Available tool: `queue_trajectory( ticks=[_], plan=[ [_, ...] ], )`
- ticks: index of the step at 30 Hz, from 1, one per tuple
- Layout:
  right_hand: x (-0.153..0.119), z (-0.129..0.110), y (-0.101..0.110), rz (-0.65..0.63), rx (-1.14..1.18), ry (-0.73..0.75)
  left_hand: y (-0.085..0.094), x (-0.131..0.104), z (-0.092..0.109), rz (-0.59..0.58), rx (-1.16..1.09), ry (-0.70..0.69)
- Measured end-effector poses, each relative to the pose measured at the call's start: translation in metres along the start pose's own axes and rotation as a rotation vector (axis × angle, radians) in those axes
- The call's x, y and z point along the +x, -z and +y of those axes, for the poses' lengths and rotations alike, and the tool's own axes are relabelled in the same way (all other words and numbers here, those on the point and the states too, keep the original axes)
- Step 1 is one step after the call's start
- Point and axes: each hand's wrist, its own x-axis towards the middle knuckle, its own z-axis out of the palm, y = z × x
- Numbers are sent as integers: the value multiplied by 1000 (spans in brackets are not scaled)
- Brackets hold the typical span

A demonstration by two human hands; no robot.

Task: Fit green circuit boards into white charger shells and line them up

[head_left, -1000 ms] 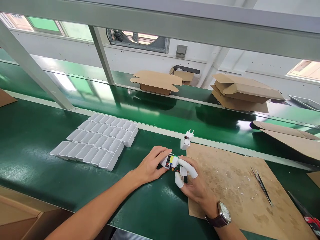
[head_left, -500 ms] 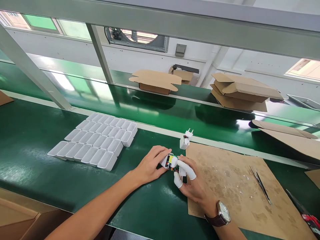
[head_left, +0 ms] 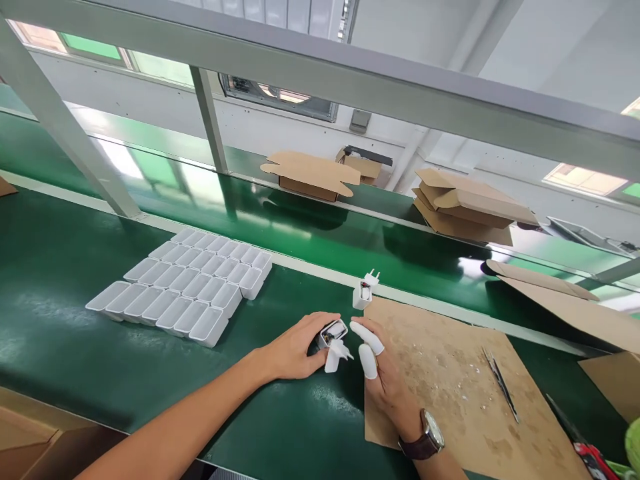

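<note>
The left hand's grip (head_left: 300, 347) is clamped on a small white box (head_left: 334, 332), a white plug (head_left: 339, 351) hanging out at five o'clock. The right hand's grip (head_left: 357, 337), fingertips apart, is just beside it at three. From that box, another box (head_left: 362, 297) stands on the table (head_left: 280, 413) at one o'clock; tweezers (head_left: 500, 385) lie on cardboard (head_left: 440, 380) between three and four; rows of open white boxes (head_left: 175, 287) fill nine to ten.

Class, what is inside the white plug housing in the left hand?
A white-topped component and dark bits show inside the plug housing; whatever lies deeper is covered.
</note>
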Motion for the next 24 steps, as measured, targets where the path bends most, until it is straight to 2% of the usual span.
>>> queue_trajectory(
  ticks=[3,7,11,15,20,24],
  plan=[
    [1,7,-6,-23,-48,-27,2,3,-1,99,-70,4],
    [6,11,-13,-142,-81,17,2,8,-3,211,-217,76],
    [19,7,-7,-171,-147,95,2,10,-2,249,-305,257],
    [30,12,-9,-258,-120,125,5,8,1,212,-372,307],
    [26,22,-27,-189,-12,140,6,6,4,168,-421,273],
    [22,16,-23,-91,-18,126,3,3,4,183,-393,267]
  ],
)
